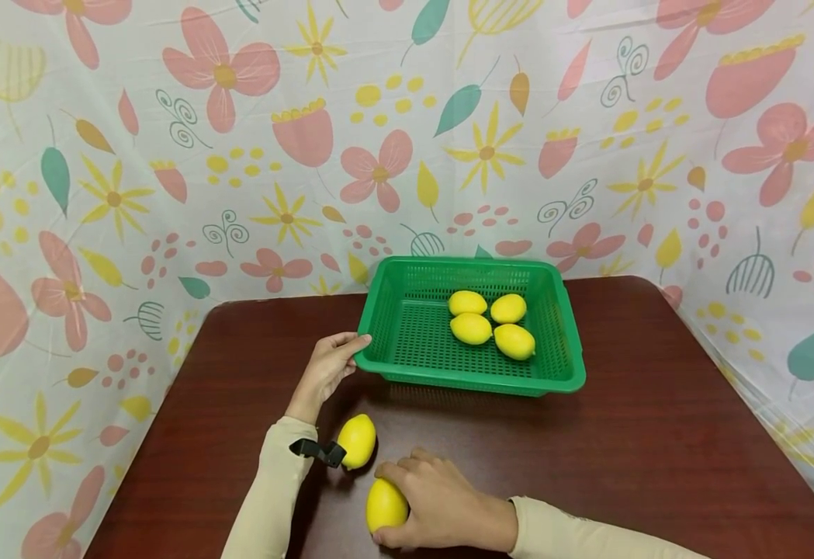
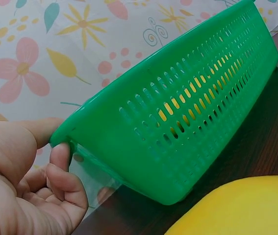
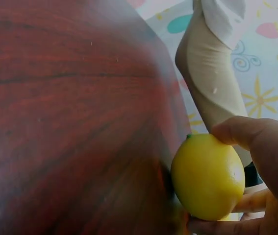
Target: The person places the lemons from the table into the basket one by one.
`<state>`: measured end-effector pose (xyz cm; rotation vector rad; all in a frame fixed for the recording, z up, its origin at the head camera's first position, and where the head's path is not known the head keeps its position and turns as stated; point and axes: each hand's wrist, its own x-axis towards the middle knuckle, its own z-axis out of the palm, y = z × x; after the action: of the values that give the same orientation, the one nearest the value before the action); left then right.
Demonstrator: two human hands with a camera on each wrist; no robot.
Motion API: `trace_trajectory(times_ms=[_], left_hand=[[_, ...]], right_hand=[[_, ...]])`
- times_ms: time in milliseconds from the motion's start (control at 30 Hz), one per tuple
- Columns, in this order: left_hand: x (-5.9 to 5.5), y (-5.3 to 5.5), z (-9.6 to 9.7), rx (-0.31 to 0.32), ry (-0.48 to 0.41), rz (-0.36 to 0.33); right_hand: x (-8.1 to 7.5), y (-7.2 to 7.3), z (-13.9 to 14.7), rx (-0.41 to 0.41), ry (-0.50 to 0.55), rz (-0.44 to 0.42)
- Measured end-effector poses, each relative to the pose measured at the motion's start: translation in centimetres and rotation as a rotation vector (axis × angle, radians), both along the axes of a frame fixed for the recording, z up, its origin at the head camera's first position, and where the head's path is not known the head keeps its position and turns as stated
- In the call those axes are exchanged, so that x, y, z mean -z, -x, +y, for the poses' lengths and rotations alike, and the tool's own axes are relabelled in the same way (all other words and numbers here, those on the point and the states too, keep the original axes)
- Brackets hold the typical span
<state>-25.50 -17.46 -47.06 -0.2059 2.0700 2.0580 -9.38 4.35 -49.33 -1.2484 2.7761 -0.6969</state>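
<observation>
My left hand (image 1: 330,366) pinches the near left corner of a green plastic basket (image 1: 462,378), thumb on top of the rim and fingers curled below it. Several yellow lemons (image 1: 472,328) lie grouped in the right half of the basket. With my right hand (image 1: 441,497) I grip another lemon (image 1: 386,506) at the front of the table, thumb on one side and fingers on the other. In the right wrist view this lemon (image 3: 207,177) shows a small green tip. One more lemon (image 1: 357,441) rests on the table beside my left wrist.
The dark red-brown wooden table (image 1: 644,435) carries the basket near its back edge. A white curtain (image 1: 393,93) with a flower print hangs behind and along both sides. A black strap (image 1: 317,449) with a small device sits around the left wrist.
</observation>
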Motion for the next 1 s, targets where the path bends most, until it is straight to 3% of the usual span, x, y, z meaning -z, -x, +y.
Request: trace_trajectory(times_ms=[500, 1000], left_hand=[[0.1, -0.1, 0.0, -0.009, -0.012, 0.014], [0.1, 0.0, 0.0, 0.011, -0.004, 0.017]], right_hand=[[-0.5, 0.3, 0.6, -0.001, 0.062, -0.100], [-3.8, 1.6, 2.7, -0.009, 0.076, -0.103]])
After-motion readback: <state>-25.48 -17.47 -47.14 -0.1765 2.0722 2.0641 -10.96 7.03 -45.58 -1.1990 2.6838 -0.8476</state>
